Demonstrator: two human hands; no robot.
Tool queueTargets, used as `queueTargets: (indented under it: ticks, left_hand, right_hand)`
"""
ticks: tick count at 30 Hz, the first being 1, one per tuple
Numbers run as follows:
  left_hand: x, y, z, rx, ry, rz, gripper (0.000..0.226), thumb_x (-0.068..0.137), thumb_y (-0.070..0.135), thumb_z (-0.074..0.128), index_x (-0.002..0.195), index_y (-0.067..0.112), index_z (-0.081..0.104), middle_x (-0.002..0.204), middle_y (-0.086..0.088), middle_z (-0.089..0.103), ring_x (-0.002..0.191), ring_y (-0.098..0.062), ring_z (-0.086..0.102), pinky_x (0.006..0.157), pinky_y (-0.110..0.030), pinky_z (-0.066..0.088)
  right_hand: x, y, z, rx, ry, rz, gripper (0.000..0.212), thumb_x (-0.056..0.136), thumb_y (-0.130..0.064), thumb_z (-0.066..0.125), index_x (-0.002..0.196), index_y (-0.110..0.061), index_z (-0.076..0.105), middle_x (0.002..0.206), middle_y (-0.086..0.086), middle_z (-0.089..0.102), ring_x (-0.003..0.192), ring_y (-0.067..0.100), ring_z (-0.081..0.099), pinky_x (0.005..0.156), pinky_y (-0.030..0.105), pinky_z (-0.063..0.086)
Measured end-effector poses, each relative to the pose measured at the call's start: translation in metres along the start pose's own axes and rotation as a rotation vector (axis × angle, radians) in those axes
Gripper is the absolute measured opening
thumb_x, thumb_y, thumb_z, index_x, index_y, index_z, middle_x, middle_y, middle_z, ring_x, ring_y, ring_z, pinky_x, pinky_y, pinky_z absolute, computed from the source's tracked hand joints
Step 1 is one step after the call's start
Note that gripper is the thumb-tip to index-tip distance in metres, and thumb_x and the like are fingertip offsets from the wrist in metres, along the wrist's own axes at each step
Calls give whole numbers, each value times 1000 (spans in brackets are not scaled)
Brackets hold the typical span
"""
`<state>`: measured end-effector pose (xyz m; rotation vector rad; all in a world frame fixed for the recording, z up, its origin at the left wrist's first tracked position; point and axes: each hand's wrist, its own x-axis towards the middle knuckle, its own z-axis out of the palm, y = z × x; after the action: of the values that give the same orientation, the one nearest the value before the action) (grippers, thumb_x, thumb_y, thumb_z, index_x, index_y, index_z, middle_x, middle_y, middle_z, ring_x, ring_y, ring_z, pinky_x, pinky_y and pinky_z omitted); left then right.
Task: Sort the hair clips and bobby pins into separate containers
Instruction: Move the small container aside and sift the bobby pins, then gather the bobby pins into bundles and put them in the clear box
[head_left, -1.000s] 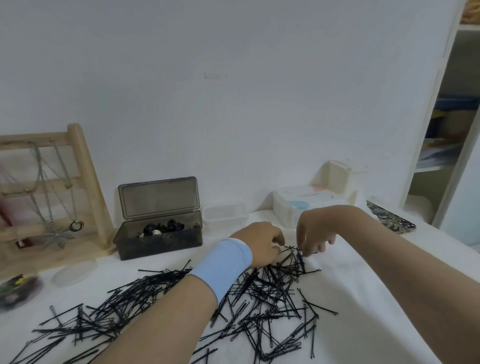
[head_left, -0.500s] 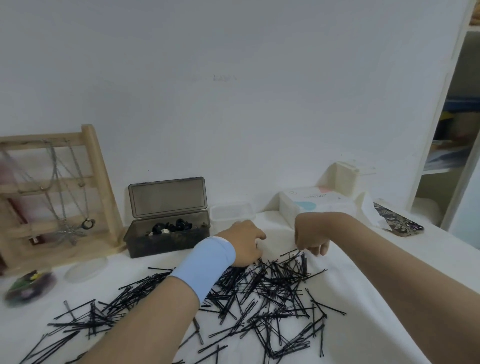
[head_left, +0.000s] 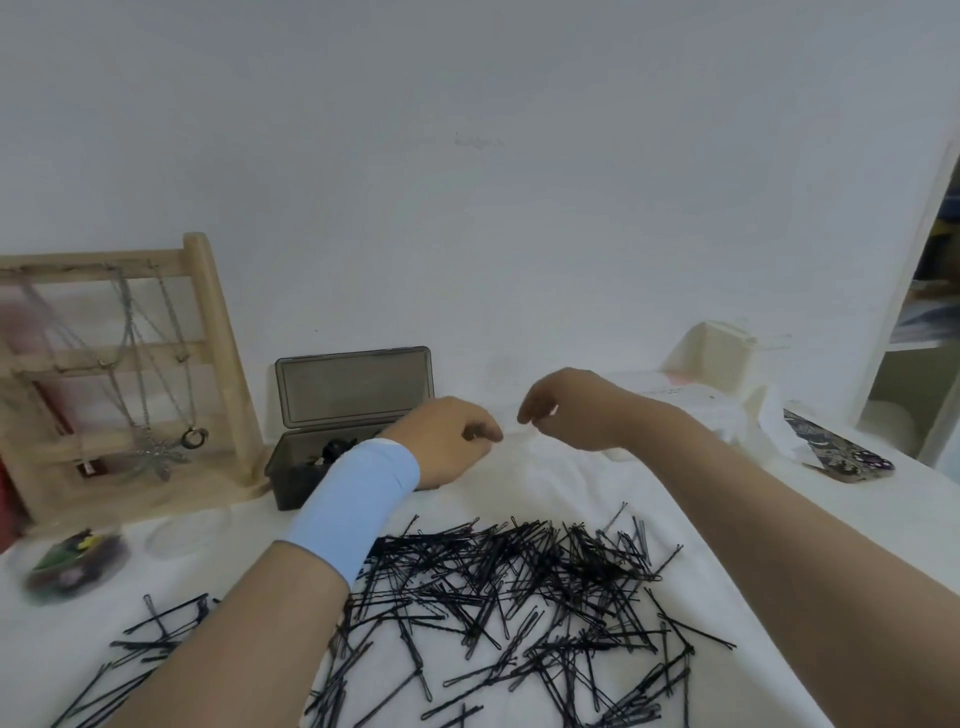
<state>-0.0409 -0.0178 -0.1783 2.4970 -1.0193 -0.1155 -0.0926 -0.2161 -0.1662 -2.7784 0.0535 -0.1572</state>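
The thin black metal bobby pins (head_left: 519, 587) lie in a loose heap on the near and middle part of the desk, some spread to the near left. Half a second ago both hands were low, at the far edge of this heap; now they are lifted and moved toward the far side, above the bare cloth. The left hand (head_left: 449, 441), with a light blue band on the wrist (head_left: 353, 504), has its fingers curled and pinched together. The right hand (head_left: 566, 410) has also its fingertips pinched, very close to the left ones. I cannot tell if a pin is between them; nothing dark shows there. I judge that a pick was just made or tried, and that the carry to a container comes next.

The dark translucent plastic box with an open lid (head_left: 353, 395) stands just behind the left hand, with black hair clips (head_left: 332, 449) inside. Most pins are not yet sorted.

The desk is covered by a white cloth (head_left: 545, 483). On the far left stands a wooden jewellery rack with chains (head_left: 208, 338), near it a small round clear dish with dark coloured pieces (head_left: 72, 566). On the right are a white box (head_left: 717, 358) and a patterned phone (head_left: 841, 452). Behind is a plain white wall (head_left: 467, 182), and a shelf (head_left: 930, 312) at the far right.
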Motion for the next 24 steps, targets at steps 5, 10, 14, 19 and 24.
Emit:
queueTargets:
  ticks: [5, 10, 14, 19, 24]
  left_hand:
    - [4, -23, -10, 64, 108, -54, 35, 98, 25, 56, 133, 30, 57, 127, 10, 54, 125, -12, 47, 106, -30, 37]
    - [2, -42, -10, 54, 89, -78, 47, 97, 29, 59, 143, 27, 48, 143, 6, 49, 134, -14, 42, 111, -32, 35]
    - [2, -48, -13, 14, 127, -82, 62, 95, 38, 61, 151, 25, 36, 153, 4, 40, 140, -16, 36, 115, -35, 31]
    - [-4, -41, -24, -241, 249, -117, 61, 96, 54, 51, 150, 29, 37, 148, 12, 42, 130, -11, 44, 103, -29, 34]
    - [-9, -40, -32, -654, 296, -142, 35, 92, 57, 57, 120, 36, 56, 116, 19, 63, 101, -6, 64, 91, -34, 57]
  right_hand:
    - [29, -7, 30, -166, -6, -65, 48, 84, -27, 75, 129, -31, 60, 130, -4, 57, 118, 18, 52, 102, 37, 43]
    - [39, -6, 39, -262, 80, -132, 46, 81, -28, 76, 124, -32, 60, 118, -6, 61, 110, 17, 56, 90, 36, 49]
    - [29, -11, 19, -189, 170, -164, 36, 82, -28, 67, 118, -27, 70, 105, -9, 70, 87, 9, 55, 81, 28, 50]
    - [18, -27, -5, -25, 295, -222, 22, 87, -30, 57, 104, -27, 71, 83, -11, 68, 68, 5, 59, 63, 29, 50]
    - [17, -45, 9, 64, 325, -345, 22, 95, -33, 54, 110, -22, 65, 89, -6, 68, 79, 15, 62, 71, 36, 51]
